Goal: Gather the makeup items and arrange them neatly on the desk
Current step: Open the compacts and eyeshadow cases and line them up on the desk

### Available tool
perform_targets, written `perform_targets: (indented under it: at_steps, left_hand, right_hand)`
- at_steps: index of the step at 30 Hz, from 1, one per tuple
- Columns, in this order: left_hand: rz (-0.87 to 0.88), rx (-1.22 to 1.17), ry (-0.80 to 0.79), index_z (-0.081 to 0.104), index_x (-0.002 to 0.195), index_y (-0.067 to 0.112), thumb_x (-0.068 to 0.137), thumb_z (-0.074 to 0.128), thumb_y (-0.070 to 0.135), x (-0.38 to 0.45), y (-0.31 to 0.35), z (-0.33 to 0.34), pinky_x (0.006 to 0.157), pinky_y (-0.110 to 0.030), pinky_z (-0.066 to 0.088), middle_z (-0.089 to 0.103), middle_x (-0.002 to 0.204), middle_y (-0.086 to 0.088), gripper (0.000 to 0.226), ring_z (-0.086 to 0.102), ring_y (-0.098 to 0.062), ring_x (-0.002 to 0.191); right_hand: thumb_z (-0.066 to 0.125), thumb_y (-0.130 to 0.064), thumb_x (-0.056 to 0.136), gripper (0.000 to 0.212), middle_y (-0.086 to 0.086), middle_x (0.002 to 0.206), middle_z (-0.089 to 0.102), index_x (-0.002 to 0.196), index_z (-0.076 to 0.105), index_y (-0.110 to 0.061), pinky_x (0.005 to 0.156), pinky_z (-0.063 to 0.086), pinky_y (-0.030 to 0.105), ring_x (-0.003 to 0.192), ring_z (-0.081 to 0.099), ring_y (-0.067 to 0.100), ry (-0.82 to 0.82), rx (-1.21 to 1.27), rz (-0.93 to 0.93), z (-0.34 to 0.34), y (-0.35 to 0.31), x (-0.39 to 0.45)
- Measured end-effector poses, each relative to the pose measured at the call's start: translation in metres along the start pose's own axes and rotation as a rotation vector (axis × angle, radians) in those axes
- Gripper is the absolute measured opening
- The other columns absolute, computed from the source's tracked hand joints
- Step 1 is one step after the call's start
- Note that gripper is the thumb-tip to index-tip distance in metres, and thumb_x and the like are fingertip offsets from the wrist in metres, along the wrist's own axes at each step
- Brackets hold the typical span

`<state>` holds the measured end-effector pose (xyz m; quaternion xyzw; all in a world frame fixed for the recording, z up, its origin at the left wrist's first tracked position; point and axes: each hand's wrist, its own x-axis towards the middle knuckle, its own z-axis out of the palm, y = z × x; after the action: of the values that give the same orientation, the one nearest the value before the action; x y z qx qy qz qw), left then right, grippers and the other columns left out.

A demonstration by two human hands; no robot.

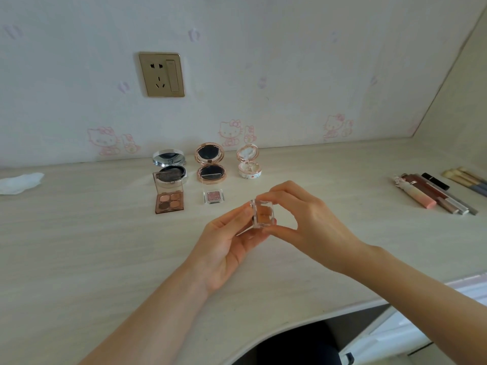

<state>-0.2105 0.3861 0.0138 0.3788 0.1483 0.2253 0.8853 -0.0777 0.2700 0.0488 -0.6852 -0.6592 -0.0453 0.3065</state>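
Makeup items were laid out across a pale, wood-grained desk (79, 246), and one of them, a small square eyeshadow pot (263, 214) of clear, hard plastic with an orange-brown pan, was held above the desk's middle. It was gripped by the left hand (232, 248) from below, with the fingers curled against its left side, and pinched by the right hand (311, 227) between thumb and forefinger at its top and bottom edges.

Just beyond it, a similar clear square pot (214, 196) with a glittery pink pan was seen lying open, its transparent lid raised. To the left of that, a rectangular four-pan palette (169, 201) in brown tones was stood open with a tinted translucent lid. Behind these, near the wall, three round compacts were lined up open: a silver, glossy one (170, 164), a rose-gold one (210, 164) with dark mirror and pan, and a smaller white, patterned one (249, 163).

Well apart at the right edge, slim tubes (427, 196) in pink, brown and black were laid side by side, with pale-handled brushes (466, 179) just beside them. A crumpled white tissue (19, 182) was seen far left. On the cartoon-printed wallpaper, a gold-coloured socket plate (161, 74) was mounted.
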Motion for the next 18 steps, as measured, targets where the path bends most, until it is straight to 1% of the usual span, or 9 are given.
perform_targets:
  at_steps: [2,4,5,6,8,10,13,16,18]
  left_hand:
    - [0.033,0.011,0.025,0.069,0.112,0.003,0.077,0.067,0.016,0.0,-0.001,-0.001,0.079,-0.034,0.057,0.068,0.113,-0.02,0.037,0.068,-0.032,0.101]
    - [0.099,0.051,0.076,0.067,0.114,0.001,0.072,0.071,0.012,0.001,-0.002,-0.002,0.08,-0.035,0.057,0.069,0.112,-0.019,0.043,0.069,-0.03,0.1]
    - [0.143,0.097,0.101,0.067,0.114,0.002,0.069,0.073,0.011,0.002,-0.002,-0.002,0.081,-0.035,0.057,0.069,0.111,-0.018,0.046,0.069,-0.029,0.1]
    - [0.187,0.162,0.121,0.067,0.113,0.004,0.067,0.076,0.012,0.001,-0.003,-0.002,0.083,-0.035,0.056,0.07,0.111,-0.016,0.048,0.069,-0.027,0.1]
    - [0.261,0.33,0.141,0.069,0.112,0.012,0.068,0.079,0.012,0.001,-0.004,-0.002,0.085,-0.033,0.055,0.072,0.11,-0.008,0.045,0.068,-0.022,0.102]
    - [0.337,0.491,0.107,0.07,0.11,0.017,0.073,0.078,0.007,-0.001,-0.006,-0.002,0.084,-0.025,0.054,0.073,0.107,-0.001,0.039,0.067,-0.015,0.104]
    - [0.424,0.596,0.06,0.071,0.109,0.016,0.073,0.077,0.001,-0.001,-0.007,-0.002,0.082,-0.015,0.051,0.073,0.107,0.004,0.04,0.065,-0.009,0.107]
    - [0.433,0.597,0.047,0.07,0.109,0.013,0.071,0.077,-0.005,-0.001,-0.007,-0.002,0.082,-0.016,0.051,0.073,0.108,0.003,0.043,0.065,-0.008,0.108]
    - [0.397,0.541,0.046,0.07,0.109,0.015,0.069,0.079,0.0,-0.001,-0.008,-0.001,0.082,-0.017,0.052,0.072,0.11,0.003,0.044,0.063,-0.008,0.11]
  right_hand:
    - [0.066,-0.048,0.08,0.056,-0.016,0.119,0.049,0.13,0.053,-0.025,0.087,0.044,0.014,0.1,0.053,-0.002,-0.039,0.083,0.138,0.001,0.0,0.003]
    - [0.056,-0.066,0.075,0.064,-0.016,0.117,0.054,0.125,0.055,-0.026,0.086,0.051,0.022,0.097,0.06,0.0,-0.066,0.267,0.423,0.0,-0.002,0.009]
    - [0.052,-0.068,0.075,0.062,-0.012,0.113,0.059,0.118,0.059,-0.023,0.083,0.056,0.029,0.091,0.065,0.004,-0.086,0.403,0.569,0.0,-0.003,0.011]
    - [0.052,-0.064,0.08,0.055,-0.005,0.108,0.063,0.11,0.063,-0.019,0.078,0.059,0.033,0.085,0.069,0.01,-0.112,0.558,0.695,-0.001,-0.001,0.012]
    - [0.056,-0.052,0.088,0.046,0.009,0.104,0.067,0.102,0.066,-0.009,0.073,0.06,0.034,0.083,0.072,0.02,-0.178,0.802,0.834,-0.004,0.0,0.015]
    - [0.061,-0.045,0.088,0.046,0.016,0.104,0.069,0.102,0.067,-0.001,0.073,0.059,0.032,0.086,0.072,0.025,-0.243,0.901,0.827,-0.007,0.001,0.015]
    - [0.064,-0.037,0.088,0.041,0.015,0.101,0.072,0.103,0.068,0.001,0.075,0.059,0.032,0.089,0.072,0.026,-0.287,0.975,0.807,-0.008,0.001,0.017]
    - [0.066,-0.029,0.088,0.037,0.018,0.105,0.07,0.105,0.066,0.004,0.074,0.058,0.03,0.09,0.071,0.029,-0.313,1.103,0.841,-0.009,0.005,0.018]
    - [0.067,-0.026,0.088,0.034,0.019,0.105,0.07,0.106,0.065,0.003,0.074,0.057,0.027,0.089,0.071,0.028,-0.307,1.143,0.824,-0.009,0.006,0.018]
